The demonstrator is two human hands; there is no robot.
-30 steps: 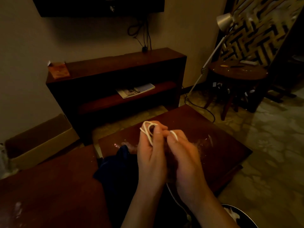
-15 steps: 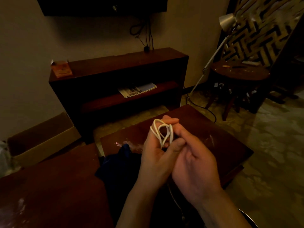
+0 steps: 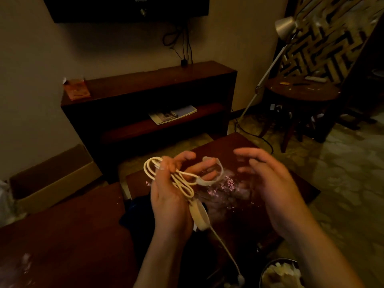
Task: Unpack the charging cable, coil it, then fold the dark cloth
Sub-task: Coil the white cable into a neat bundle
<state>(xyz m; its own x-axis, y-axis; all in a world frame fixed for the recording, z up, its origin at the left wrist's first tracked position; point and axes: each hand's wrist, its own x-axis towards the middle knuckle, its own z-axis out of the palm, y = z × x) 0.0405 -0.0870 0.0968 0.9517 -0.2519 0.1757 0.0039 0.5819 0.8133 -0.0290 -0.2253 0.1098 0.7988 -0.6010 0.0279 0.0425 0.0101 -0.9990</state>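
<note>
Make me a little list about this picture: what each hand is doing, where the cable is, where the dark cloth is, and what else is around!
left hand: holds the white cable, fingers pinching its loops
right hand: open, empty, apart from the cable
white cable: loosely looped in the left hand, one end hanging down toward the bottom of the view
dark cloth: lies unfolded on the wooden table, below the left hand
wooden table: dark, with shiny specks on top
behind: low shelf unit with a magazine; floor lamp at the right

Dark cloth (image 3: 141, 213) mostly hidden behind left hand (image 3: 170, 196).
</note>
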